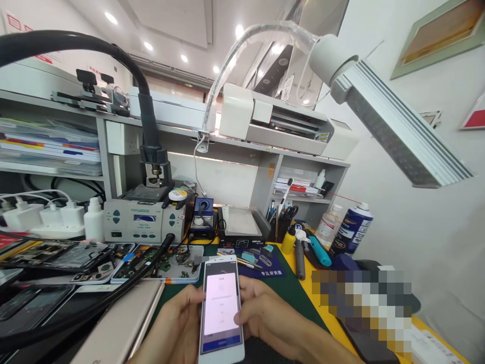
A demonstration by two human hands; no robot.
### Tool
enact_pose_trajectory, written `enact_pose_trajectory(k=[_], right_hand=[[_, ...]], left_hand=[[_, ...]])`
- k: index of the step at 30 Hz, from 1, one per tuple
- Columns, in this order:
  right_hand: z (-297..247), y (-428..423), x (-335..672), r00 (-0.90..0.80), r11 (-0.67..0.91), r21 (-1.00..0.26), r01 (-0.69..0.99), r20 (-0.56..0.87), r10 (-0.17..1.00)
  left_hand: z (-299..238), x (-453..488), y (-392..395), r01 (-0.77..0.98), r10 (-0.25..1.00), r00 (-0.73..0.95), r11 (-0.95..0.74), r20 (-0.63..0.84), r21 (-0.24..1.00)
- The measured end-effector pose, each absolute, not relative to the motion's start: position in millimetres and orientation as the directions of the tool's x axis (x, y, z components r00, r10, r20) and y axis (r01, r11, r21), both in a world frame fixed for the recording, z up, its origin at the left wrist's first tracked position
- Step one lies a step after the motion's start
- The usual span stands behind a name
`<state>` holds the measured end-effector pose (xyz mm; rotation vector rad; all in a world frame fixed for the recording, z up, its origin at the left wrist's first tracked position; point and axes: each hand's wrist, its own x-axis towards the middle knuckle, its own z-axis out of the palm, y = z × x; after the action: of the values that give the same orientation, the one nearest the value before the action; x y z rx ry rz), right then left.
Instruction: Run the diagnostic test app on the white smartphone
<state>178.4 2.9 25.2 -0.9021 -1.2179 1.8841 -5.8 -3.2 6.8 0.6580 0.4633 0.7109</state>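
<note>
Above the green mat [297,292], low in the middle of the view, the phone [222,309] is held between both hands, its lit screen facing the person. The left hand [180,316] pinches one edge, thumb along the side; the right hand [267,309] closes on the opposite edge, thumb bent over the screen. The other fingertips are hidden behind, so how hard they press cannot be told. That right thumb looks the likeliest source of trouble: lying at the margin of a pale window, it could trigger something unmeant. A slackened grip on such smooth edges might also let the phone slip. Just beyond its top, small tools [256,258] lie on a blue pad [279,269]; a forward push could scatter them or scratch the phone. Leftward, a black hose [161,257] crosses a tray [197,253] of boards [163,266] and a gold phone [115,316]; the left hand swinging wide could catch it and drag parts out.
</note>
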Motion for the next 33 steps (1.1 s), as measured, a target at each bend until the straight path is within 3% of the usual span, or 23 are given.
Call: enact_pose_trajectory(k=[11, 33], right_hand=[[22, 1, 176, -0.431, -0.308, -0.941, -0.139, -0.223, 0.874], [21, 4, 178, -0.471, -0.322, -0.931, -0.172, -0.209, 0.857]], left_hand=[[-1, -3, -1, -0.481, 0.738, 0.644, 0.596, -0.203, 0.643], [10, -5, -4, -0.435, 0.717, 0.664, 0.602, -0.213, 0.669]])
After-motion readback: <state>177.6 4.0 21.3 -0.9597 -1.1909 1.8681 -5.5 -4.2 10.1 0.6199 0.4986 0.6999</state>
